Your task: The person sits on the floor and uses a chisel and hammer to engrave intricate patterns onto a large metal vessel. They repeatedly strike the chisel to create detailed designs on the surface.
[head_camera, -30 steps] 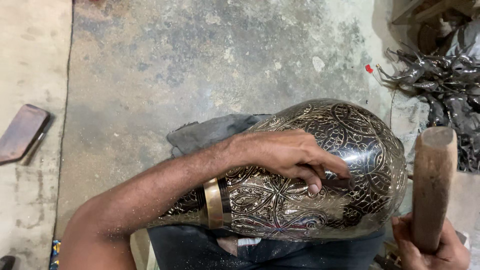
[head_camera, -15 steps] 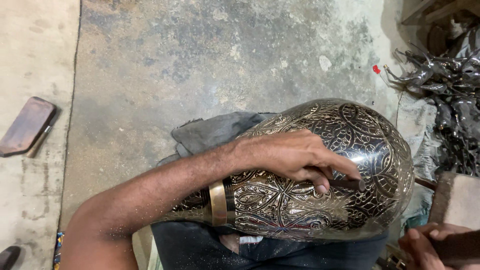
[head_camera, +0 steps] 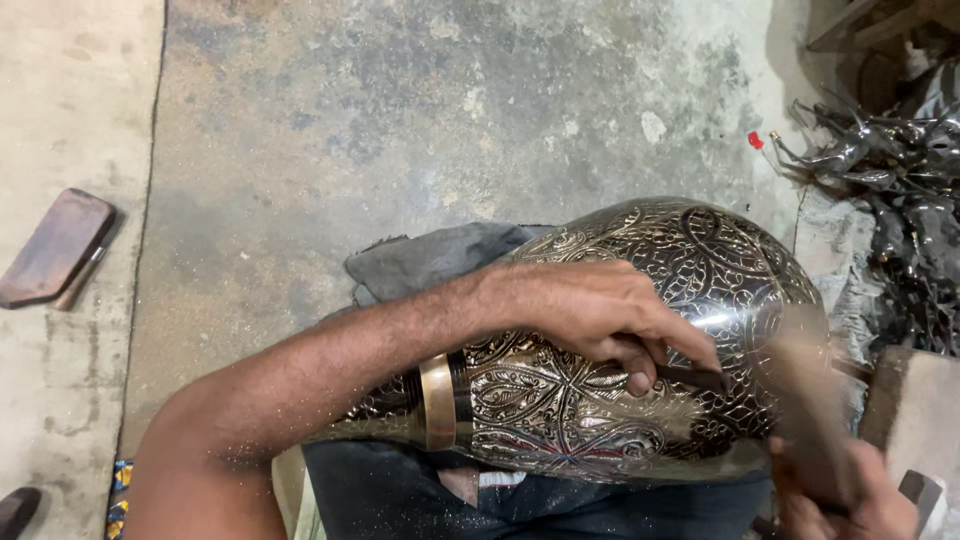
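A large dark metal vase [head_camera: 700,270] with engraved leaf patterns and a brass band at its neck lies on its side across my lap. My left hand [head_camera: 600,310] rests on its belly and pinches a thin dark chisel [head_camera: 695,377] against the surface. My right hand [head_camera: 840,500] at the bottom right grips a wooden mallet [head_camera: 800,400], which is blurred with motion close to the chisel's end.
A dark cloth [head_camera: 430,260] lies under the vase on the concrete floor [head_camera: 400,120]. A brown wooden block [head_camera: 55,248] sits at the left. A heap of dark metal pieces [head_camera: 890,170] fills the right side, with a flat block [head_camera: 915,410] below it.
The mallet stood upright at the right, dropped low out of view, and now swings in blurred toward the chisel. My left hand has stayed on the vase.
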